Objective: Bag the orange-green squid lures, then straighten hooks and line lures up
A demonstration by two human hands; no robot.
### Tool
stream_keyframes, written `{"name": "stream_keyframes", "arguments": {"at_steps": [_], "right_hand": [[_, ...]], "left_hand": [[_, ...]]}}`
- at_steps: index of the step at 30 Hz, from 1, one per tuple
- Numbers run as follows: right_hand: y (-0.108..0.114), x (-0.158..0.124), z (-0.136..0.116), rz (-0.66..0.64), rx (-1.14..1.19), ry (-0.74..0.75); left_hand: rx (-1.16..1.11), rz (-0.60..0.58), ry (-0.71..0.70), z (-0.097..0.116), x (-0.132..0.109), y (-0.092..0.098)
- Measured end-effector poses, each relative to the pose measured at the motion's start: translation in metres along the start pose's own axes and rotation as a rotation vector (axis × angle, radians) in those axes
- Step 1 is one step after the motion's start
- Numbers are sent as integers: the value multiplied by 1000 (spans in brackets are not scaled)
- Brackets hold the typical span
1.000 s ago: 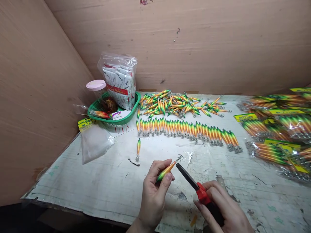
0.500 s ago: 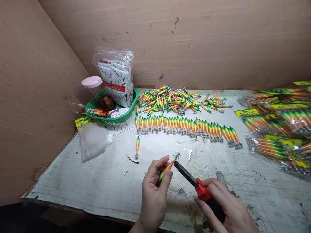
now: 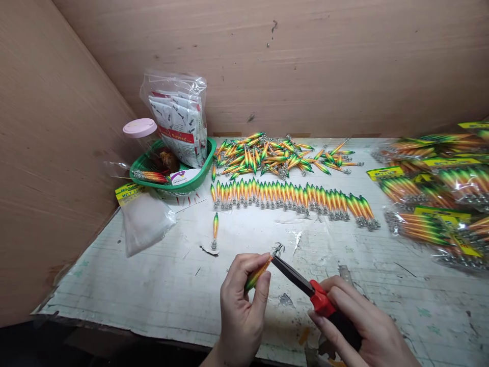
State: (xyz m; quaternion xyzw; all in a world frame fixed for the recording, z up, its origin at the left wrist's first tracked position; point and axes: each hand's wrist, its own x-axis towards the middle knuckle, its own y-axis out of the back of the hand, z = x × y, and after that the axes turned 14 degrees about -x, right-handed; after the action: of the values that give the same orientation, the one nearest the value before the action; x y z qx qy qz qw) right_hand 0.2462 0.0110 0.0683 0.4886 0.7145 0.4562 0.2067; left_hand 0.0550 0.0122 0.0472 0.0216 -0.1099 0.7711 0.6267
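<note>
Between the thumb and fingers of my left hand (image 3: 244, 306) is a green and orange lure (image 3: 260, 271), tilted with its hooks up and to the right. My right hand (image 3: 362, 323) is wrapped round the red and black handles of the pliers (image 3: 294, 275). The tips of the pliers meet the lure near the base of its hooks. A single lure (image 3: 216, 230) lies on the table beyond my left hand. Behind it runs a row of lures (image 3: 282, 193), side by side with hooks toward me, and past that a loose pile of lures (image 3: 263, 155).
At the left back stands a green basket (image 3: 202, 181) with a bag of packets (image 3: 178, 122) and a pink-lidded jar (image 3: 139, 127). Clear plastic bags (image 3: 147, 221) lie before it. Bagged lures (image 3: 424, 229) are stacked at the right. Wooden panels rise behind and left of the table (image 3: 145, 290).
The fingers of my left hand have moved forward along the lure, closer to its hooks. The pliers stay at the hook base. The whole view has shifted slightly.
</note>
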Motion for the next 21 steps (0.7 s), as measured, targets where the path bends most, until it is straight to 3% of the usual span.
{"name": "stream_keyframes", "arguments": {"at_steps": [13, 18, 21], "right_hand": [[3, 0, 9, -20, -45, 92], [0, 0, 11, 4, -55, 132], [-2, 1, 13, 16, -22, 151]], "left_hand": [[10, -65, -99, -5, -3, 3], [-26, -63, -34, -5, -4, 2], [-95, -23, 83, -7, -9, -3]]}}
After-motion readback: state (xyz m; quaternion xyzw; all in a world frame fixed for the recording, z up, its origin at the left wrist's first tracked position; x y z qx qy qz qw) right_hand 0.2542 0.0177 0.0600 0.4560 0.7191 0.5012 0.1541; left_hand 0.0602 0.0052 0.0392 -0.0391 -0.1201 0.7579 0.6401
